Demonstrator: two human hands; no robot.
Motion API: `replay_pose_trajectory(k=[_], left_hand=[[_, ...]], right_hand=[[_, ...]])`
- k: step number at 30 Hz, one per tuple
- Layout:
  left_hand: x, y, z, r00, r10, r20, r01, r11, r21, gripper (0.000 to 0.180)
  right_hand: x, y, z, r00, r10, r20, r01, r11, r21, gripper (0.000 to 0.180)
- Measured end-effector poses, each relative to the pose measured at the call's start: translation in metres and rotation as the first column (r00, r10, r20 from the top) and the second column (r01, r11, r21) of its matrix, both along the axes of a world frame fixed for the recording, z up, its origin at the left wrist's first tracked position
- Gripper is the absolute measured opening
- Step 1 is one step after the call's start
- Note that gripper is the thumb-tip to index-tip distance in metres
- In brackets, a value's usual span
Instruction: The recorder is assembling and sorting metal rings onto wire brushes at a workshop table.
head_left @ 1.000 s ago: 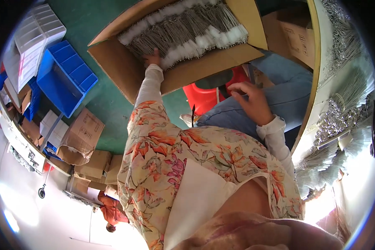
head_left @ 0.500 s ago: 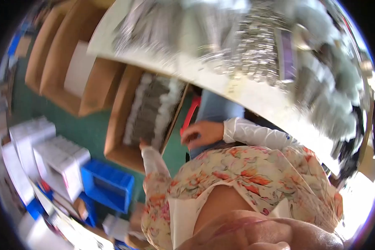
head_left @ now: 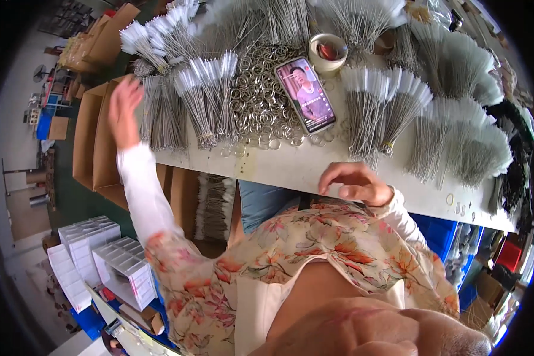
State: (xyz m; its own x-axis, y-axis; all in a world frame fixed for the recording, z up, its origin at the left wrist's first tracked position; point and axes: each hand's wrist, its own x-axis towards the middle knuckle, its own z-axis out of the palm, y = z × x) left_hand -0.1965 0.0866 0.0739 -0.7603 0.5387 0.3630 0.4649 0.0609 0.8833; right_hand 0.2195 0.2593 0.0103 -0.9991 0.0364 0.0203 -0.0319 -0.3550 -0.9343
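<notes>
Hovering near L end of table (head_left: 291, 165), L hand (head_left: 125, 110) blurred, fingers extended, nothing seen held; wire brushes (head_left: 162, 113) just beside, on tabletop; R hand (head_left: 359, 184) empty, fingers curled, thumb apart; risk: R sleeve (head_left: 400, 209) bump could spill loose rings (head_left: 261, 101) near edge; carton (head_left: 183, 204) below holds similar brushes (head_left: 213, 207); tape roll (head_left: 329, 67) has red item (head_left: 326, 51) inside.

Free table edge (head_left: 279, 165), wire bundles (head_left: 203, 104) beyond
</notes>
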Motion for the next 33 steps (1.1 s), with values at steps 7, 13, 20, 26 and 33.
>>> replay_pose_trajectory(k=[7,13,20,26,33], left_hand=[[-0.122,0.219,-0.045,0.923,-0.211,0.323,0.363,0.756,-0.545,0.044],[-0.156,0.307,-0.096,0.968,-0.191,-0.165,-0.043,0.517,-0.855,0.035],[-0.144,0.295,-0.090,0.902,-0.337,-0.270,-0.038,0.560,-0.827,0.033],[-0.111,0.261,-0.069,0.782,-0.601,-0.165,0.291,0.586,-0.756,0.023],[-0.078,0.260,-0.061,0.427,-0.757,-0.495,0.341,0.642,-0.687,0.023]], right_hand=[[0.062,0.040,-0.015,0.900,-0.429,0.079,0.434,0.898,-0.068,0.038],[0.079,0.078,-0.003,0.778,-0.613,0.138,0.603,0.790,0.114,0.044],[-0.022,0.143,0.075,0.971,-0.237,-0.035,0.128,0.389,0.912,0.024],[-0.193,0.184,0.046,0.918,0.185,-0.352,0.375,-0.105,0.921,0.033],[-0.309,0.234,0.005,0.900,0.291,-0.324,0.419,-0.380,0.825,0.054]])
